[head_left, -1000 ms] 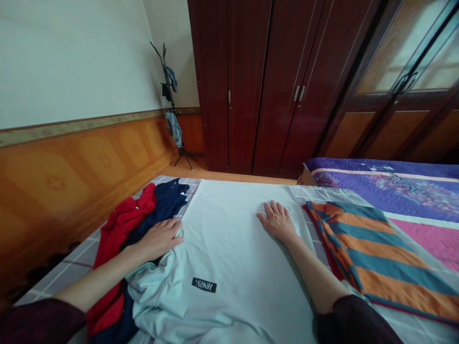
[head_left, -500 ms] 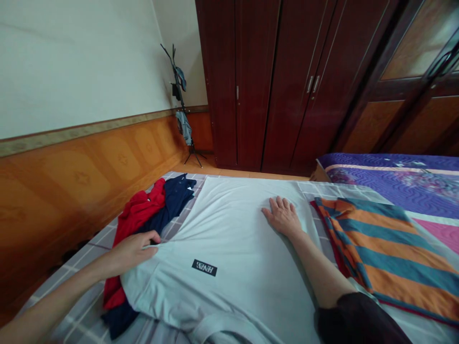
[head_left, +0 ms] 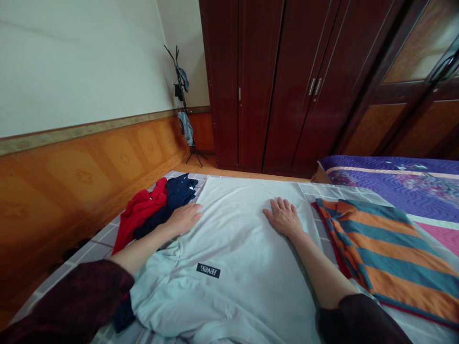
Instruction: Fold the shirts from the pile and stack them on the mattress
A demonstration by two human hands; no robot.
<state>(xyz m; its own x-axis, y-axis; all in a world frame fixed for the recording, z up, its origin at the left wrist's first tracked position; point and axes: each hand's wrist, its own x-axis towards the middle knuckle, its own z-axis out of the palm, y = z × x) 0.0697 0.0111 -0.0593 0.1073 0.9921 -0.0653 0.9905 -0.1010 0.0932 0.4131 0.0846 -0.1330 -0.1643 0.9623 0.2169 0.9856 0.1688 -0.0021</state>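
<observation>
A pale grey T-shirt (head_left: 247,253) with a small black label (head_left: 208,270) lies spread over the checked bed cover, its hem toward the far side and its collar toward me. My right hand (head_left: 284,217) rests flat on the shirt's right half, fingers spread. At the shirt's left edge, my left hand (head_left: 184,219) lies with its fingertips on the fabric; no pinched cloth shows. Wrinkles gather around the left sleeve, near my left forearm.
Red (head_left: 141,205) and navy (head_left: 180,188) garments lie crumpled on the left. On the right is a folded orange-and-teal striped garment (head_left: 390,253). Beyond stand a dark wardrobe (head_left: 254,86), a coat rack (head_left: 182,95) and a purple-covered bed (head_left: 401,179).
My left hand has let go of the cloth near the sleeve and moved forward and right along the shirt's left edge. The stretched fabric there has slackened. My right hand stays put.
</observation>
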